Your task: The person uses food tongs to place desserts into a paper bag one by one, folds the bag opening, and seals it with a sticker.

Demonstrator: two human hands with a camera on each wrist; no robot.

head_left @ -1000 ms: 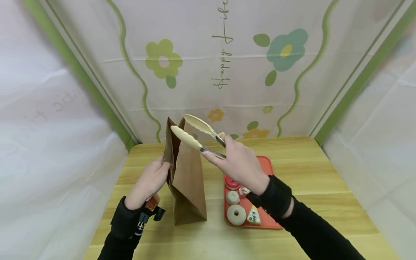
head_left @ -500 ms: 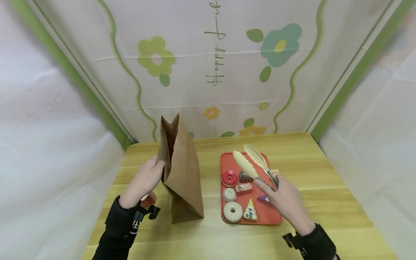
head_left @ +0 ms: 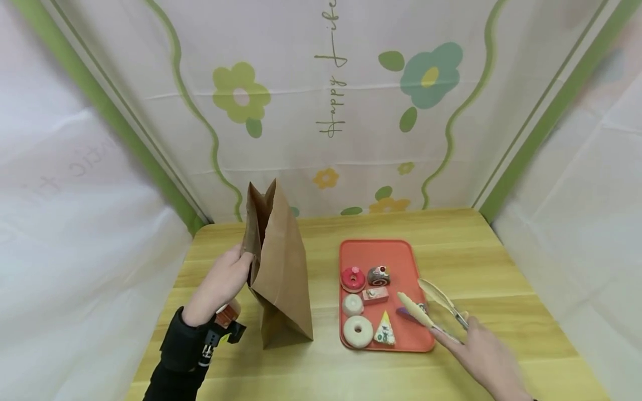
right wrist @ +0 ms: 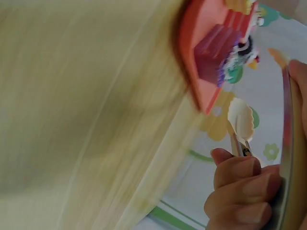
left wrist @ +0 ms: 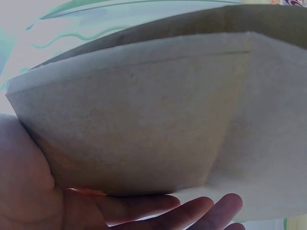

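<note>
My left hand (head_left: 218, 289) holds the left upper edge of a tall brown paper bag (head_left: 287, 264), which stands upright with its top parted. In the left wrist view, fingers (left wrist: 192, 211) lie against the outside of the bag; the thumb is hidden. My right hand (head_left: 484, 351) grips a pair of tongs (head_left: 415, 307) with cream tips and metal arms. Their spread tips are over the right side of a red tray (head_left: 373, 250), partly covering a purple cake slice (head_left: 405, 317). Nothing shows between the tips.
On the tray are a pink donut (head_left: 353, 279), a chocolate roll (head_left: 379, 276), a pink cake block (head_left: 375, 295), a small white bun (head_left: 353, 304), a white donut (head_left: 358, 332) and a triangular cake slice (head_left: 384, 329). A printed white curtain (head_left: 301, 122) surrounds the wooden table (head_left: 471, 256).
The right hand has carried the tongs from the bag's mouth rightward and down to the tray's right side. The left hand keeps its hold on the bag.
</note>
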